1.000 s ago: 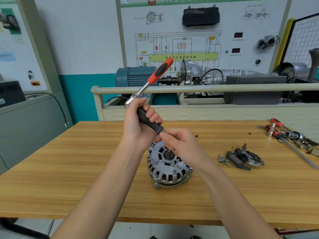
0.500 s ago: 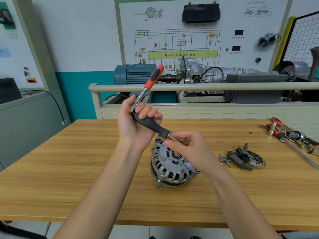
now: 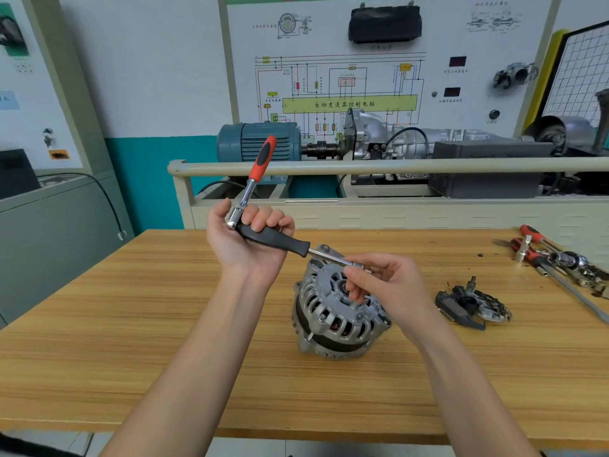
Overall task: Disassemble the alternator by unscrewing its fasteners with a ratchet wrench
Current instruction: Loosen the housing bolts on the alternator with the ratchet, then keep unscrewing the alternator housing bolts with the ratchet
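The wooden workbench (image 3: 131, 341) carries the alternator (image 3: 339, 311) near its middle, tipped so that its vented end face looks up and toward the person, directly under the two raised hands. Above it the left hand (image 3: 247, 242) grips a black handle (image 3: 273, 239) in a curled fist, together with the head of the ratchet wrench (image 3: 255, 179), whose orange and black grip rises up and away toward the far rail. From that fist a steel extension shaft (image 3: 333, 257) runs down and to the right, its long axis slanting across the top edge of the alternator. The right hand (image 3: 385, 285) pinches the tip of the shaft between thumb and fingertips, just above the hub of the end face. The right hand is the nearer to the fasteners, so it will likely steer the tip down; which bolt is meant I cannot tell. Removed parts (image 3: 471, 305) lie well apart to the right
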The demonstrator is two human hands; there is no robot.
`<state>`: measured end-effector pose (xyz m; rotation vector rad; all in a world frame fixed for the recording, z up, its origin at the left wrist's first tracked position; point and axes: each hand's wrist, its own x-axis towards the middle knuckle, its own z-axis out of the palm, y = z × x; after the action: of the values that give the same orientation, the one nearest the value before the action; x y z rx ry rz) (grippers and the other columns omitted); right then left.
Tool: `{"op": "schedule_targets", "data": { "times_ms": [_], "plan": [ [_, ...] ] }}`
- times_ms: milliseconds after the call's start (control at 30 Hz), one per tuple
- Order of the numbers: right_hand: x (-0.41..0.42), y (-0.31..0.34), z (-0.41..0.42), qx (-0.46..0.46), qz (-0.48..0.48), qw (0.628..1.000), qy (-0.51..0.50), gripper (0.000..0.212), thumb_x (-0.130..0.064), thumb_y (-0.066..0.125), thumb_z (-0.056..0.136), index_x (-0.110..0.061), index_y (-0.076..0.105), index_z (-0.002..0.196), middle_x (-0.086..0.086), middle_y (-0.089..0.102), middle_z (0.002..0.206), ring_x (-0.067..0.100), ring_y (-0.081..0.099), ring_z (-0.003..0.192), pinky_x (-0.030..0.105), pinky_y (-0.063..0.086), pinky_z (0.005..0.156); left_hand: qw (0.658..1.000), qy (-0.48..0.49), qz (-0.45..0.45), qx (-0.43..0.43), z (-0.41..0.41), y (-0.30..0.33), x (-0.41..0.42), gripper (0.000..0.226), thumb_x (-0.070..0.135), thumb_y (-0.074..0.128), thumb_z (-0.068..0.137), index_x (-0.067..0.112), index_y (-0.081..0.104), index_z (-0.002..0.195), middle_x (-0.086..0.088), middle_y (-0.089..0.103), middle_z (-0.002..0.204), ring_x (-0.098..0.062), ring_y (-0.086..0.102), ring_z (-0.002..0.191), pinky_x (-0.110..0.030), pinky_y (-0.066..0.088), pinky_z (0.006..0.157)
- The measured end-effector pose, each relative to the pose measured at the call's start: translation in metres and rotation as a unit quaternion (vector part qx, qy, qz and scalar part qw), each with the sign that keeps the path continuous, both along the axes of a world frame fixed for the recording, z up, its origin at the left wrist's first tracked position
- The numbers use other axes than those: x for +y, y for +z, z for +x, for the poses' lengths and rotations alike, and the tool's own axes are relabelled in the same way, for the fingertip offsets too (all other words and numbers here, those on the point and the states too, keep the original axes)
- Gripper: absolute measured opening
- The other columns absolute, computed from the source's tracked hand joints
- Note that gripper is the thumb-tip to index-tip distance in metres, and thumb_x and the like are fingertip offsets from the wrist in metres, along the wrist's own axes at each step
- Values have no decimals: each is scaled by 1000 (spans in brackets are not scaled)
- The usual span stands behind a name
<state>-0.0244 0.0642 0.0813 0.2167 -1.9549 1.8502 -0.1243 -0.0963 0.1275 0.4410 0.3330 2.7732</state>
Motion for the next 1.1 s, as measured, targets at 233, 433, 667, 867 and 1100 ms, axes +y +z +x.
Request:
{"op": "schedule_targets", "data": {
  "times_ms": [233,433,667,867,1100],
  "plan": [
    [6,-8,-8,11,-29,998,-47,18,6,59,87,-6,70,96,5,69,65,15,64,59,22,52,58,997,16,-70,32,-3,-6,4,33,35,45,79,15,50,54,-3,52,64,-21,52,64,-33,40,69],
    [16,-8,-14,40,-98,989,-103,21,5,55,89,-11,69,90,3,68,66,14,64,61,22,53,60,982,-31,-171,70,-3,-8,0,21,28,51,80,15,60,67,0,55,71,-14,51,70,-30,42,76],
    [10,3,-26,58,-414,908,40,9,-18,57,83,-9,59,86,0,59,70,10,57,66,20,51,61,973,-109,-174,110,6,-17,6,29,34,51,89,13,68,82,-3,62,88,-18,59,92,-33,43,93],
    [-15,6,-35,-27,-439,888,133,29,-25,65,82,-7,59,104,7,65,83,14,63,70,25,55,66,968,-122,-174,134,11,-18,13,27,33,52,89,16,71,85,-1,63,92,-15,59,90,-28,44,89],
    [-12,3,-35,0,-468,880,76,20,-18,65,77,-5,61,91,14,70,97,21,71,89,24,56,69,942,-165,-235,175,16,-18,8,38,31,84,67,9,74,97,-6,57,93,-9,47,67,-20,45,61]
  ]
}}
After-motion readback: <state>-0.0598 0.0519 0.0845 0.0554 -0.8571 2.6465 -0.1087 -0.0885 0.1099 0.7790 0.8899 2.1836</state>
